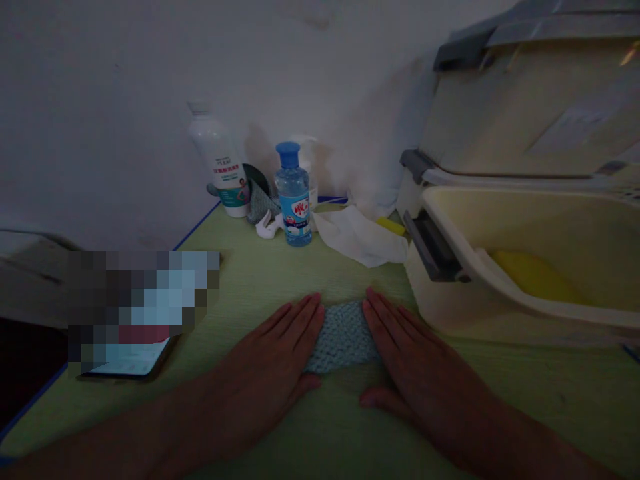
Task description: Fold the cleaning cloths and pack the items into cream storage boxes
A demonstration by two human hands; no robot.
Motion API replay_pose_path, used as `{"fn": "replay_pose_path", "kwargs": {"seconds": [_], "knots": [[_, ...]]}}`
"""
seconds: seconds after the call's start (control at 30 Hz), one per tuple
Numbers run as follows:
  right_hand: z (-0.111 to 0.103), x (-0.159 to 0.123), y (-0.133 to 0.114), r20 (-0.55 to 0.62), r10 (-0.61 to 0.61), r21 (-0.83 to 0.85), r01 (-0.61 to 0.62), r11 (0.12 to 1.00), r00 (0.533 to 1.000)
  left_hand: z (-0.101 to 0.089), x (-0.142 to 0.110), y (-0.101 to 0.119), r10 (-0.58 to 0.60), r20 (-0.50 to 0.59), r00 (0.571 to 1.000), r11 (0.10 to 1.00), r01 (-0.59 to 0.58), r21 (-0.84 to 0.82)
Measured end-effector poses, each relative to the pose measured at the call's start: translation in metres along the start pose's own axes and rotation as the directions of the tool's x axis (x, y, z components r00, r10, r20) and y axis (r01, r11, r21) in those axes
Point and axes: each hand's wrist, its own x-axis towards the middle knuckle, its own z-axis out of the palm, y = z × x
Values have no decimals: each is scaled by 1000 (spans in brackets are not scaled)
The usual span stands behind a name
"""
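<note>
A small pale blue knitted cloth [343, 335] lies flat on the green table [260, 280]. My left hand [273, 363] rests palm down on the cloth's left edge, fingers stretched out together. My right hand [410, 360] lies flat on its right edge the same way. Both hands press on the cloth and hold nothing; the cloth's middle shows between them.
A cream plastic bin [520, 267] with its lid raised stands at the right, something yellow inside. At the back are a blue-capped clear bottle [294, 197], a white bottle [223, 170] and a white tissue [357, 237]. A phone [133, 363] lies at the left.
</note>
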Motion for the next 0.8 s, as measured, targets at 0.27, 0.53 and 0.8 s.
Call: {"fn": "replay_pose_path", "kwargs": {"seconds": [0.27,0.53,0.8], "knots": [[-1,-2,2,17,3,26,-3,1000,1000,7,-6,-3,7,-62,998,999,-5,33],[-3,-4,7,65,6,86,-12,996,998,1,-8,-6,-2,23,1000,995,4,-104],[0,-4,7,21,15,72,-17,997,1000,-6,-12,-12,18,76,997,987,-5,-161]]}}
